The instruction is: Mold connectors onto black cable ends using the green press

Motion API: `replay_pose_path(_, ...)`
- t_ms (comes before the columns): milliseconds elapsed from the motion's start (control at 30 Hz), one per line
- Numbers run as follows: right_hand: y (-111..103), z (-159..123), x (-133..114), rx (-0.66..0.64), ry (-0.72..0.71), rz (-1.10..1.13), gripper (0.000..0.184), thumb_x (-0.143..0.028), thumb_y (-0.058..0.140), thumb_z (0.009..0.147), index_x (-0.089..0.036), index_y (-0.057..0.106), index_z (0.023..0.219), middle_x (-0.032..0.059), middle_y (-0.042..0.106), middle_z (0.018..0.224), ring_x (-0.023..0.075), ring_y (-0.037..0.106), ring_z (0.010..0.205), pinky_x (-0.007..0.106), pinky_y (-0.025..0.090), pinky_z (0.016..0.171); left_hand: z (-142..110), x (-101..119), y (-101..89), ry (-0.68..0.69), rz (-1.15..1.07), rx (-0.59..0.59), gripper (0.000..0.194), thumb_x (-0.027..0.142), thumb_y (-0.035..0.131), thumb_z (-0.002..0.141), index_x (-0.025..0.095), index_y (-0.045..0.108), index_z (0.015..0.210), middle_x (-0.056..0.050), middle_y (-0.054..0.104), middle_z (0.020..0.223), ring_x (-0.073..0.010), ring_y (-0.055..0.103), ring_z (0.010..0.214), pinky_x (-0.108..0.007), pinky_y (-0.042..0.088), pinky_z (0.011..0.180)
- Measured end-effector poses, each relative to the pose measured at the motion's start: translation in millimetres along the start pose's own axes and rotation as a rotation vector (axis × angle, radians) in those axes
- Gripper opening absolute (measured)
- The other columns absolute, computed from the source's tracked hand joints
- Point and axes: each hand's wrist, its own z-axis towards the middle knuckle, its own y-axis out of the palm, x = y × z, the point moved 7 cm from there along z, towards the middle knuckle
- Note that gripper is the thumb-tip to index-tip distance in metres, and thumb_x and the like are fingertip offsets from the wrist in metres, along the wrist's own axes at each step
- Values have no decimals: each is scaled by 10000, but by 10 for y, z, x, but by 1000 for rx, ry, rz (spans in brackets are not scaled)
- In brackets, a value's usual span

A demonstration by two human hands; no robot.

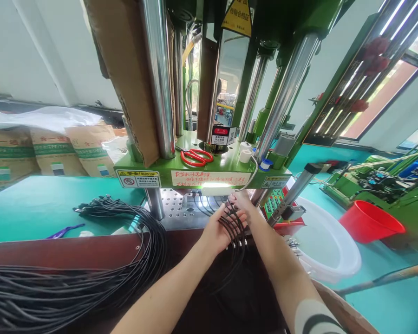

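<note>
Several thin black cables (234, 227) run across the palm of my left hand (218, 228), whose fingers curl around them. Their ends lead back to a metal mold plate (191, 204) under the green press, and the other ends hang down over the dark front. My right hand (240, 200) reaches in just behind, beside the same cables near the lamp. Its fingers are partly hidden by the cables and my left hand, so its grip is unclear. A lit white lamp (216, 189) shines above the mold.
A large bundle of black cables (153, 250) curves over the left table. Red-handled scissors (197, 157) and white tape rolls (244, 155) lie on the green press plate (167, 171). To the right stand a white tub (348, 255) and a red bucket (369, 222). Paper sacks (52, 148) stand behind.
</note>
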Motion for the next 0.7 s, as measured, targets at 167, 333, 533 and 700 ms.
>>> replay_pose_path(167, -68, -312, 23, 62, 6, 114, 127, -302, 477, 726, -181, 458, 691, -94, 350, 361, 46, 291, 273, 151, 167, 273, -367, -383, 9, 12, -90, 65, 181, 197, 404, 862, 110, 530, 766, 40, 385, 467, -51, 369, 396, -177, 377, 438)
replay_pose_path(333, -189, -534, -7, 141, 23, 164, 124, -298, 491, 690, -180, 473, 724, -87, 362, 346, 49, 302, 279, 142, 162, 287, -812, -699, -80, -74, -148, 70, 221, 197, 393, 867, 109, 499, 694, 67, 247, 474, -28, 234, 378, -128, 209, 368)
replay_pose_path(533, -116, -775, -46, 152, 18, 154, 105, -288, 451, 715, -185, 475, 714, -69, 398, 367, 57, 298, 283, 155, 149, 289, -1155, -743, -222, -148, -121, -73, 152, 201, 488, 824, 100, 531, 719, 68, 256, 486, -25, 257, 399, -130, 208, 390)
replay_pose_path(700, -15, -911, -11, 131, 22, 118, 107, -278, 446, 726, -182, 492, 739, -60, 410, 392, 69, 340, 306, 160, 159, 293, -1528, -920, -283, -280, 53, -238, 147, 251, 509, 818, 134, 554, 741, 62, 318, 458, -39, 306, 383, -162, 246, 397)
